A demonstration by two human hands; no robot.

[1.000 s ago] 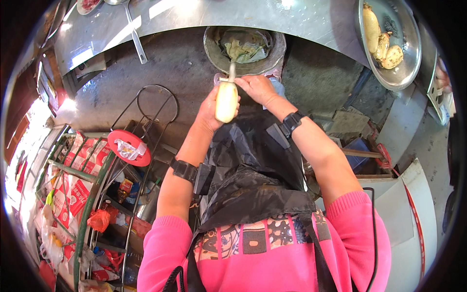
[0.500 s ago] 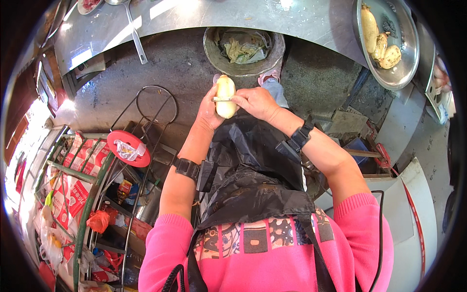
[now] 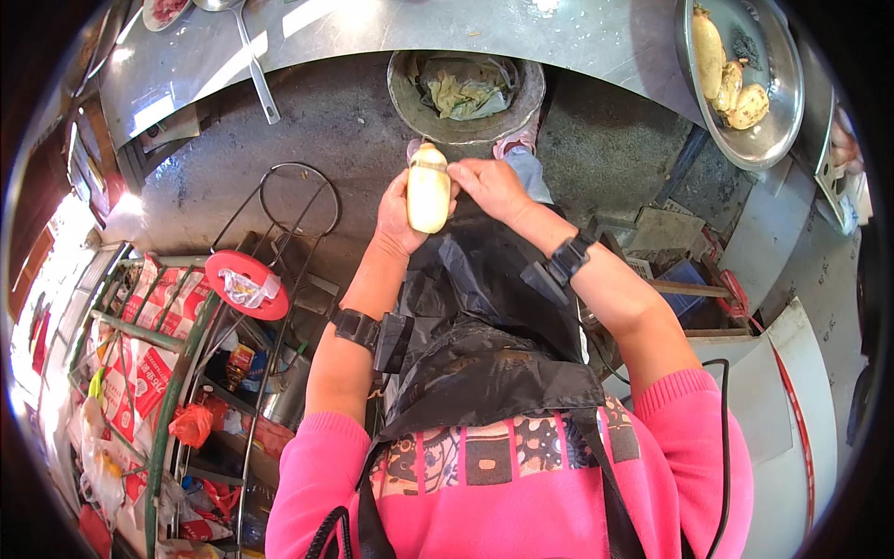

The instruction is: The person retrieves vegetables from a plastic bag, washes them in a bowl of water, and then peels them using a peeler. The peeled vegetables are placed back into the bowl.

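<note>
A pale, peeled-looking lotus root section [image 3: 428, 197] stands lengthwise in my left hand [image 3: 399, 216], whose fingers wrap round it from the left. My right hand [image 3: 494, 189] is closed at the right of its upper end, pinching a peeler [image 3: 429, 166]. The peeler's narrow metal blade lies across the root near the far tip; its handle is mostly hidden by the fingers. Beyond my hands, on the floor, stands a round metal basin [image 3: 406, 114] with pale peelings and crumpled plastic [image 3: 468, 88] in it.
At the far right a steel bowl [image 3: 780, 140] holds several unpeeled lotus root pieces [image 3: 710, 56] and a dark scouring pad [image 3: 744, 48]. A ladle [image 3: 259, 79] overhangs the metal counter's edge [image 3: 596, 37]. To my left are a wire rack [image 3: 300, 224], a red disc [image 3: 247, 285] and cluttered shelves.
The peeler has moved from the middle of the lotus root up toward its far end. My right hand has shifted slightly away from me; my left keeps its hold.
</note>
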